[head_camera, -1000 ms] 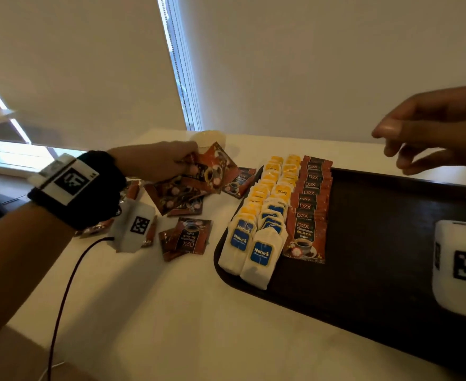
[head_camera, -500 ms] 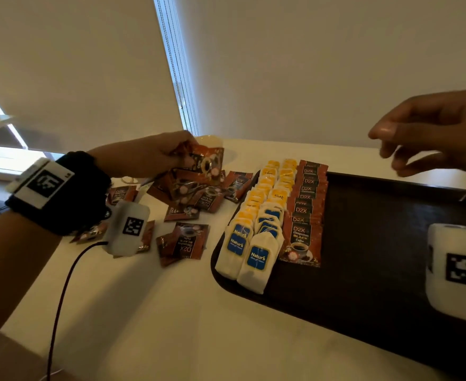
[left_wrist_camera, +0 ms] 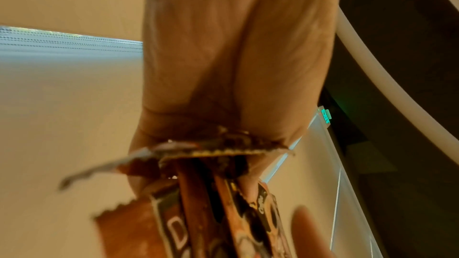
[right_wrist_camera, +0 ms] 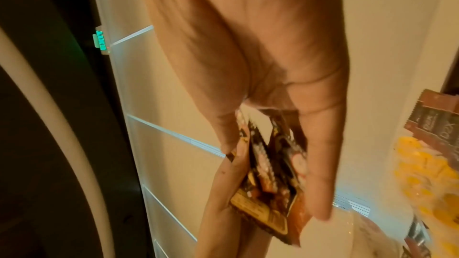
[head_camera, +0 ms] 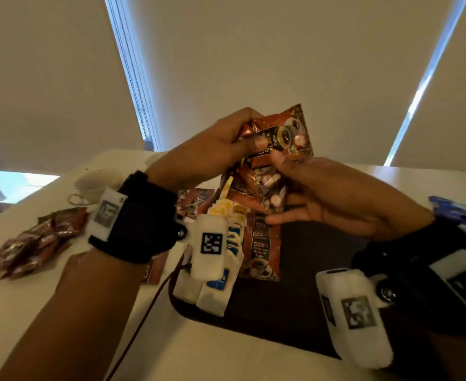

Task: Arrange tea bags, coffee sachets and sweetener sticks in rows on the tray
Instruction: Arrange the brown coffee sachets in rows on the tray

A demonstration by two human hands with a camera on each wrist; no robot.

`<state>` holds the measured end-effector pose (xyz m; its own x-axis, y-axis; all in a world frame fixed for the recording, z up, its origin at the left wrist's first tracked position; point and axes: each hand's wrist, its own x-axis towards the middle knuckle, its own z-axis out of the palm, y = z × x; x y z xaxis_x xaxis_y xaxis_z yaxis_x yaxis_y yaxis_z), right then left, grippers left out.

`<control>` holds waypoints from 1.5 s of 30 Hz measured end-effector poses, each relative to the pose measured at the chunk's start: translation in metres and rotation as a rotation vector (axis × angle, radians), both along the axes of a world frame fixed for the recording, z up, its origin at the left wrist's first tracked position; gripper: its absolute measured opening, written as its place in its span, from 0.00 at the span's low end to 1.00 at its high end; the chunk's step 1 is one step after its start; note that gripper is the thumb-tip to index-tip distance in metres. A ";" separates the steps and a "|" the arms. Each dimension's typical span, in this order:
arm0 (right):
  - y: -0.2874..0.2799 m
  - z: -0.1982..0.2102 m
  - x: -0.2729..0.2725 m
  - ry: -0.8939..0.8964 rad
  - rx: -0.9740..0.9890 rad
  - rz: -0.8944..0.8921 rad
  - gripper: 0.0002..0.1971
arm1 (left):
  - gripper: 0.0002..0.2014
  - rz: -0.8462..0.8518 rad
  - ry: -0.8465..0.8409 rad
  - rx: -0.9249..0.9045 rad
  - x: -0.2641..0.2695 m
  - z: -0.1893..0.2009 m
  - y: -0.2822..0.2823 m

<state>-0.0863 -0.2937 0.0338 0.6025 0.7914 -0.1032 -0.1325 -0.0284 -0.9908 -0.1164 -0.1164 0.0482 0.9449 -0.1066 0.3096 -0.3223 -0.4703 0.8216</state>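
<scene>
Coffee sachets (head_camera: pixel 277 149): bunch now lifted to frame centre, off the counter (head_camera: pixel 47 312) | left hand (head_camera: pixel 212 149) grips it; right hand (head_camera: pixel 333 193) newly pinching it too | tray (head_camera: pixel 308 270) holds tea bags (head_camera: pixel 215 292), sachet row (head_camera: pixel 262 248).

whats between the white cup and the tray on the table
In the head view, the left hand and its black wristband cover most of that stretch. A few loose coffee sachets show just left of the tray, past the white cup.

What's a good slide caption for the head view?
Both hands hold a bunch of coffee sachets above the tray.
</scene>
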 end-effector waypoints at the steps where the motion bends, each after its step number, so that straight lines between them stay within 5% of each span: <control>1: 0.000 -0.001 0.003 0.024 0.026 -0.047 0.19 | 0.09 0.008 -0.003 0.006 0.006 -0.003 -0.005; 6: -0.002 -0.008 0.015 0.063 0.081 -0.227 0.13 | 0.06 0.039 0.015 0.023 0.024 -0.017 -0.016; 10: -0.003 -0.011 0.019 0.016 0.047 -0.209 0.13 | 0.03 0.075 -0.002 0.046 0.024 -0.018 -0.013; 15: -0.004 -0.012 0.021 0.016 0.010 -0.216 0.15 | 0.04 0.164 0.015 -0.145 0.019 -0.009 0.004; 23: 0.004 -0.018 0.017 0.028 0.058 -0.258 0.13 | 0.09 0.084 0.045 0.004 0.014 -0.008 0.000; 28: 0.003 -0.019 0.019 0.054 0.040 -0.257 0.11 | 0.08 0.150 0.000 -0.097 0.015 -0.005 0.003; 34: 0.001 -0.022 0.018 -0.190 -0.224 -0.374 0.06 | 0.09 0.336 -0.112 -0.187 0.014 0.000 0.019; 39: -0.006 -0.015 0.012 -0.392 -0.317 -0.474 0.05 | 0.09 0.320 -0.130 -0.177 0.008 0.007 0.016; 45: -0.021 -0.020 -0.002 -0.532 -0.588 -0.379 0.04 | 0.10 0.306 -0.127 -0.170 0.005 0.010 0.017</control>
<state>-0.0884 -0.3148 0.0136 0.8982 0.4352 -0.0619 0.2386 -0.6010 -0.7628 -0.1111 -0.0993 0.0577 0.8778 0.2380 0.4157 -0.2925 -0.4210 0.8586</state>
